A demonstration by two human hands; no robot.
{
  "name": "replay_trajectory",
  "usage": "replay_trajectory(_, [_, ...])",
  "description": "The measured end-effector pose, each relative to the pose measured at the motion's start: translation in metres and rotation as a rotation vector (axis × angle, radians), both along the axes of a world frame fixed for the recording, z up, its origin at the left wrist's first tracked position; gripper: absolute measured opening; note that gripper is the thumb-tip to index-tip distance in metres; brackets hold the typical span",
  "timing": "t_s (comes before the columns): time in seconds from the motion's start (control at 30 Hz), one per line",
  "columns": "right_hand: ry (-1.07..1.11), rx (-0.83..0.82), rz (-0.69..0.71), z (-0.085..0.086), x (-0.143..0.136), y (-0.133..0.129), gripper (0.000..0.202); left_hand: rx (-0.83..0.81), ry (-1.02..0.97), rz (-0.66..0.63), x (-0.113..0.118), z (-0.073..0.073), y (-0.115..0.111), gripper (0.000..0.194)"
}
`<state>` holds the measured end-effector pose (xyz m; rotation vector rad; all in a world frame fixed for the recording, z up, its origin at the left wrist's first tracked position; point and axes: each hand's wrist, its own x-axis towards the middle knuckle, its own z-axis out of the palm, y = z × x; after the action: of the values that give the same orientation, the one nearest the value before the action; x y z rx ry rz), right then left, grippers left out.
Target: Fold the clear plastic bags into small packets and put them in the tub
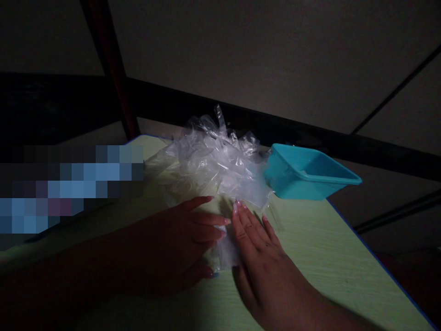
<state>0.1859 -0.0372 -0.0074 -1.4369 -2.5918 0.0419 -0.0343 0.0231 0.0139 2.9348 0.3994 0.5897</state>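
Note:
A clear plastic bag (228,253) lies flat on the pale green table between my two hands. My left hand (193,234) reaches in from the left, its fingers spread and the tips over the bag's left edge. Along the bag's right edge rests my right hand (258,243), with its fingers stretched forward and flat. Just beyond my fingertips rises a loose heap of crumpled clear plastic bags (213,161). My left palm and part of the flat bag are hidden.
A turquoise plastic bin (313,177) stands at the table's far right edge, beside the heap. The table (317,257) has a blue rim. Behind it is a wall with a dark band (165,99). A blurred-out patch covers the left side.

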Motion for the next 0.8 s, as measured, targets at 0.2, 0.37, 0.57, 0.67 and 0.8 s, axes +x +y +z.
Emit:
replay_trajectory(0.2, [0.013, -0.042, 0.025, 0.003, 0.0, 0.002, 0.089, -0.016, -0.002, -0.004, -0.002, -0.004, 0.002, 0.026])
replay_trajectory(0.37, [0.0, -0.049, 0.042, 0.006, -0.001, 0.004, 0.076, 0.032, -0.016, 0.016, -0.002, -0.005, 0.001, 0.031])
replay_trajectory(0.57, [-0.051, -0.104, 0.056, 0.01, -0.001, 0.004, 0.066, 0.154, -0.092, 0.035, -0.002, 0.003, -0.002, 0.04])
replay_trajectory(0.67, [-0.053, -0.112, 0.062, 0.011, -0.001, 0.004, 0.065, 0.087, -0.156, 0.066, 0.001, 0.003, -0.002, 0.035])
replay_trajectory(0.8, [-0.047, -0.122, 0.073, 0.01, 0.0, 0.005, 0.063, -0.071, -0.076, 0.137, 0.007, -0.002, 0.001, 0.016])
